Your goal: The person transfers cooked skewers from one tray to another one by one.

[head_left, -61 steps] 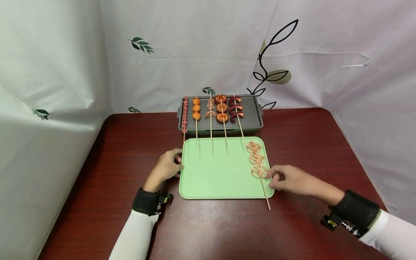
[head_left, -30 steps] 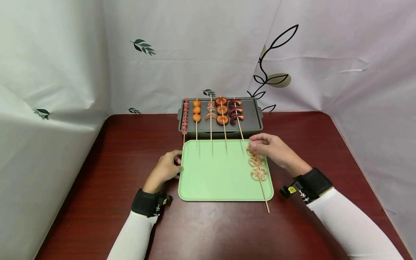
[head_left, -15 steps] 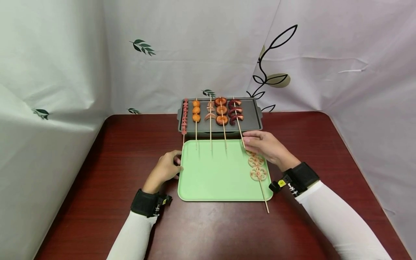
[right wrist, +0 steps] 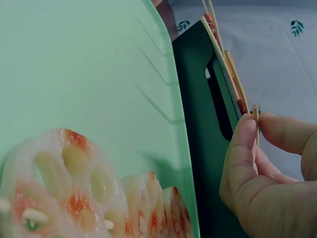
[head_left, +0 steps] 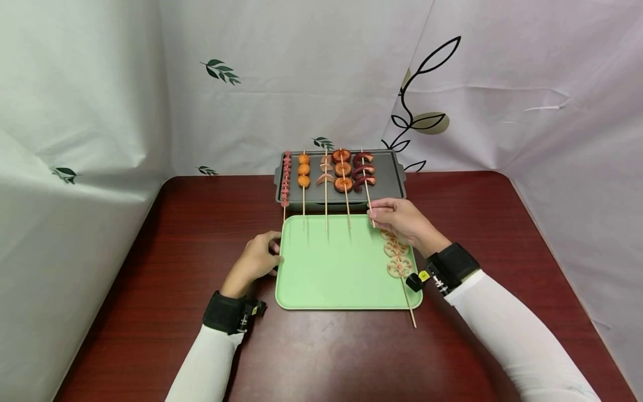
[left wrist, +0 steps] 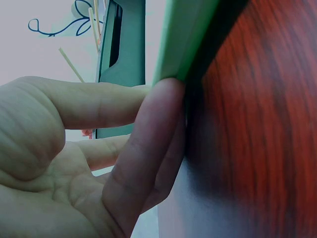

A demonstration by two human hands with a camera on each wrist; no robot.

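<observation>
1. Right now the right hand (head_left: 404,222) pinches the free end of the octopus skewer (head_left: 367,188) between thumb and fingers; the right wrist view shows the fingertips (right wrist: 246,130) closed on the stick's tip. The skewer's dark red pieces lie on the grey grill pan (head_left: 389,167), and its stick reaches back over the far edge of the green tray (head_left: 331,268).

2. The left hand (head_left: 256,259) rests against the tray's left rim, fingers loosely curled; the left wrist view shows a finger (left wrist: 148,153) pressed to the rim's edge, steadying it rather than gripping.

3. Four other skewers lie side by side on the pan to the left: small sausage pieces (head_left: 286,176), orange balls (head_left: 303,168), pale crescents (head_left: 325,170) and round brown slices (head_left: 343,168). A lotus root skewer (head_left: 397,255) lies along the tray's right side, its stick end (head_left: 412,315) overhanging the tabletop (head_left: 477,212).

4. Risks, as I judge them:
   - The grip is at the very tip of a thin stick, so the loaded far end could sag or swivel and the pieces slide off.
   - The neighbouring brown-slice skewer lies close, so a sideways drag could knock it out of line.
   - The right wrist hangs just above the lotus root skewer; lowering it could roll that skewer off the tray.
   - If the left hand's light pressure slips, the tray may skid on the smooth tabletop.
</observation>
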